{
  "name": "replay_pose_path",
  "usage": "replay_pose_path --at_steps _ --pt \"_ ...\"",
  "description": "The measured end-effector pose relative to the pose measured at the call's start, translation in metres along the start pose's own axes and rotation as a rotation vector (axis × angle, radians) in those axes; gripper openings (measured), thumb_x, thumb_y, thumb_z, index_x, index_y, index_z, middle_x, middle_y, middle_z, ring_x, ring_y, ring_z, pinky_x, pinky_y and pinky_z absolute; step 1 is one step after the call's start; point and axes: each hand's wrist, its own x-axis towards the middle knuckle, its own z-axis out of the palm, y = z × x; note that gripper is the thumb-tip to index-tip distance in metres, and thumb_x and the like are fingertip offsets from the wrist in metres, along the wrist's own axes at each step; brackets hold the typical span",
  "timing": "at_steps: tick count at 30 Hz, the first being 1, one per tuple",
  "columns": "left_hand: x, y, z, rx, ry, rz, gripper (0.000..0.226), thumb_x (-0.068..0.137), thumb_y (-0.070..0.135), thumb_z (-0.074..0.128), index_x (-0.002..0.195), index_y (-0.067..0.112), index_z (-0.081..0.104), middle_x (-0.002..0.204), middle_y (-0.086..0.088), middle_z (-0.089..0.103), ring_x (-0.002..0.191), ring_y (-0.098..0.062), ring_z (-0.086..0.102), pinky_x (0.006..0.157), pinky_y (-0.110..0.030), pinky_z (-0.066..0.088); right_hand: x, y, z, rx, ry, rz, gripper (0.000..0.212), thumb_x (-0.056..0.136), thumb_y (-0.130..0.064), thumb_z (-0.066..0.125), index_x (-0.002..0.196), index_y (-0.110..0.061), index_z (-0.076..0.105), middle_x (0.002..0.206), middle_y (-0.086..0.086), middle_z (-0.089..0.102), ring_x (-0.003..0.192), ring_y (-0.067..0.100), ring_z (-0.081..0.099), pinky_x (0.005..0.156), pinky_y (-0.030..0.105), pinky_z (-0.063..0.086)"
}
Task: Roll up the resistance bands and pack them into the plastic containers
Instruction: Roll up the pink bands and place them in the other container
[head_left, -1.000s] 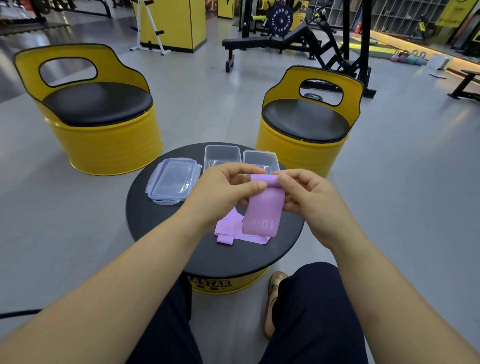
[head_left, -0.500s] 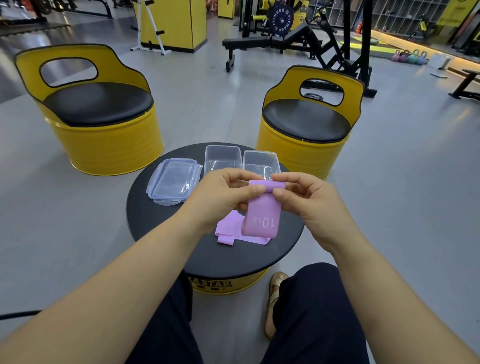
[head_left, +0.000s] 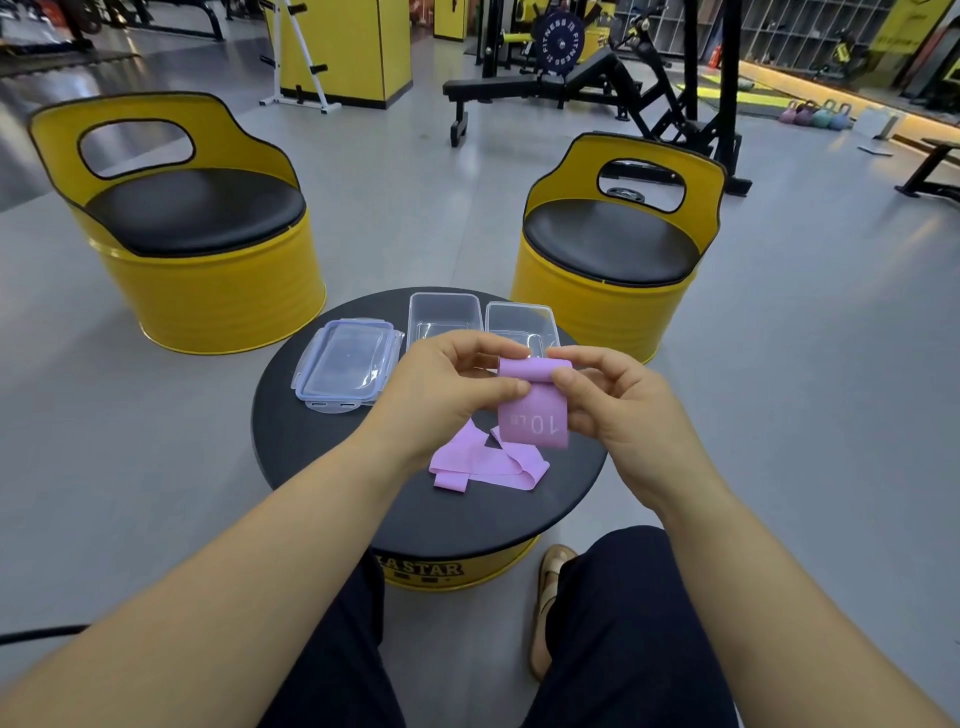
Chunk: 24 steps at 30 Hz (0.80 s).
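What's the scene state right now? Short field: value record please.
setting: gym floor, person seated at round black table
left hand: pinching the left side of the held band's rolled top
right hand: pinching the right side of the same roll
held band: purple, marked 10, partly rolled, tail hanging
second band: purple, lying loose on the table
containers: two clear tubs, side by side, lids off, nothing visible inside
lids: stacked left of the tubs
packed so far: none
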Motion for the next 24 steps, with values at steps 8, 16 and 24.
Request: replay_pose_path --at_steps 8,16,24 --pt "-0.001 -0.001 0.001 0.000 -0.016 -0.097 0.012 0.081 0.019 0.072 0.093 0.016 0.070 0.084 -0.002 0.074 0.080 -0.019 0.070 0.072 -0.032 0.057 -0.003 0.002 0.001 0.001 -0.040 -0.022 0.021 0.088 -0.002 0.059 0.098 -0.019 0.066 0.079 -0.003 0.073 0.081 0.015 0.071 0.073 0.026 0.058" --pt "-0.001 -0.005 0.001 0.003 -0.001 -0.036 0.018 0.077 0.008 0.074 0.085 0.024 0.071 0.083 0.000 0.074 0.078 -0.010 0.068 0.074 -0.025 0.055 0.000 0.000 0.002 -0.018 -0.009 0.027 0.013 0.087 -0.017 0.063 0.099 -0.017 0.065 0.080 -0.003 0.073 0.081 0.015 0.071 0.073 0.027 0.058" --pt "-0.001 -0.009 0.000 -0.040 -0.026 -0.089 0.019 0.078 0.014 0.074 0.096 0.020 0.068 0.091 -0.005 0.074 0.085 -0.022 0.071 0.079 -0.034 0.058 0.000 0.003 0.001 -0.032 0.011 0.007 0.014 0.079 -0.013 0.069 0.093 -0.016 0.068 0.080 -0.002 0.072 0.079 0.014 0.070 0.074 0.029 0.059"
